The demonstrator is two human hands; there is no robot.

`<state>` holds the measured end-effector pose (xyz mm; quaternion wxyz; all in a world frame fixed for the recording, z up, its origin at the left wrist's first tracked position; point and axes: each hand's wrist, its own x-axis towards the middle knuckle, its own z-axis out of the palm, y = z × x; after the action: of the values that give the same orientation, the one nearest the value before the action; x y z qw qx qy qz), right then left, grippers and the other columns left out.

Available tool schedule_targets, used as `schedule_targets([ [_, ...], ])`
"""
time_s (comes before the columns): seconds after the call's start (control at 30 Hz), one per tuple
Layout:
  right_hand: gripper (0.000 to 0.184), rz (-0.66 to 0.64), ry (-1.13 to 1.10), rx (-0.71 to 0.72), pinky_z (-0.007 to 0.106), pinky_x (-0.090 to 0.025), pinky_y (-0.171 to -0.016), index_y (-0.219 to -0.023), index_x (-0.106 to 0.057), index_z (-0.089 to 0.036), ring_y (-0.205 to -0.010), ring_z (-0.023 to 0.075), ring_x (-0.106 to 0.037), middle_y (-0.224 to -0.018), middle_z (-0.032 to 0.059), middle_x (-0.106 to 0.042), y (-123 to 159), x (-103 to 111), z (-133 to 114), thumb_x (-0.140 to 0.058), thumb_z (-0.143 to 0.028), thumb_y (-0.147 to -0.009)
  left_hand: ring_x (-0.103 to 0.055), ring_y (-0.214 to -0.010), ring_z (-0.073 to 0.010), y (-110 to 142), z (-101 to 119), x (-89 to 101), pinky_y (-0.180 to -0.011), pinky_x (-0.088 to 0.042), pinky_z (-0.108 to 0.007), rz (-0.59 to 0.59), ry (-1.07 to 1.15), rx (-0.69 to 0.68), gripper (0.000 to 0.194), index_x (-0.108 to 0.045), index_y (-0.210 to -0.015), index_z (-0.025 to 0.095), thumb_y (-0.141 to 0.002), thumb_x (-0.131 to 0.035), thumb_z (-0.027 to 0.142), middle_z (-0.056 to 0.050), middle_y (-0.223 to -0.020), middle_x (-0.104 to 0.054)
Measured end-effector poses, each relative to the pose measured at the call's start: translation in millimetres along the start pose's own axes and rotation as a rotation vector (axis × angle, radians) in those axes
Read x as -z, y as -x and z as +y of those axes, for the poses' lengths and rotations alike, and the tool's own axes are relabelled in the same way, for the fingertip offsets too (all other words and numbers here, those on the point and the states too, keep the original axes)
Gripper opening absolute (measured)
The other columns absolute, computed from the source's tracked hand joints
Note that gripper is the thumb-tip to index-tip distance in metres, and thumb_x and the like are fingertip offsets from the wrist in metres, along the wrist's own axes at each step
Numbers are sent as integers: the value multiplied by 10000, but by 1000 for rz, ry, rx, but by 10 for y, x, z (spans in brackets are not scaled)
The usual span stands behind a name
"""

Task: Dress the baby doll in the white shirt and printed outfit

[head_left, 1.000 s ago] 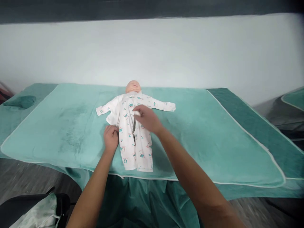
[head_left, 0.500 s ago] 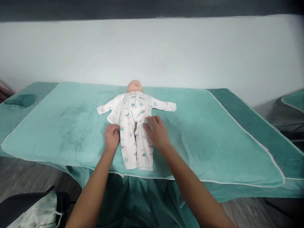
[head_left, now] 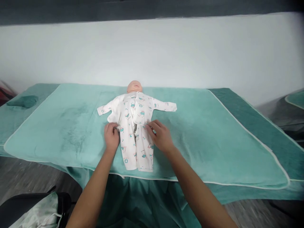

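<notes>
A baby doll lies on its back on a teal blanket, dressed in a white printed romper with its sleeves spread sideways. My left hand rests at the romper's left side near the waist, fingers curled and pinching the fabric edge. At the romper's right side, level with the waist, my right hand pinches the right front flap with curled fingers. The romper's front is partly closed, with a gap down the middle.
The blanket covers a table draped in darker teal cloth. A small folded teal cloth lies at the far left. A black chair with a pale garment stands at the lower left. A white wall runs behind.
My right hand has moved from the doll's chest down and right to the waist, drawing the right flap across. My left hand has stayed at the left side.
</notes>
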<state>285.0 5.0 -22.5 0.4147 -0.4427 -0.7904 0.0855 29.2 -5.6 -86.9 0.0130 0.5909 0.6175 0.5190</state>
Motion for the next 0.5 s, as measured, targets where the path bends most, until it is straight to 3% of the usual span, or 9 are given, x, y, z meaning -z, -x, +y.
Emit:
schedule_targets([
  [0.1, 281, 102, -79, -65, 330, -455, -703, -814, -585, -227, -751, 174, -584, -862, 41, -624, -174, 39, -39, -486, -346, -1049, -592, -1098, -254, 26, 37, 7, -1002, -491, -426, 5, -66, 9, 262, -640, -988, 213, -845, -479, 64, -89, -1068, -673],
  [0.23, 182, 168, -184, -118, 314, -461, -708, -853, -588, -231, -782, 173, -585, -863, 26, -618, -612, -42, -11, -515, -307, -1001, -559, -1220, -260, -5, 73, 32, -1102, -450, -430, -30, -198, 57, 242, -642, -1126, 161, -943, -484, 169, -135, -1212, -649],
  [0.4, 58, 115, -99, -258, 328, -438, -757, -903, -581, -217, -810, 185, -585, -959, 49, -654, -1427, -326, 227, -534, -241, -928, -526, -1296, -355, -295, 54, 17, -1118, -408, -520, -44, -435, 298, 455, -590, -1328, 98, -970, -545, 376, -204, -1362, -612],
  [0.5, 212, -30, -24, -402, 327, -384, -716, -760, -504, -228, -759, 195, -550, -822, 33, -634, -1784, -518, 354, -527, -307, -955, -572, -1220, -379, -449, 41, -32, -1045, -426, -545, -74, -495, 387, 421, -637, -1290, 142, -958, -557, 387, -171, -1266, -680],
])
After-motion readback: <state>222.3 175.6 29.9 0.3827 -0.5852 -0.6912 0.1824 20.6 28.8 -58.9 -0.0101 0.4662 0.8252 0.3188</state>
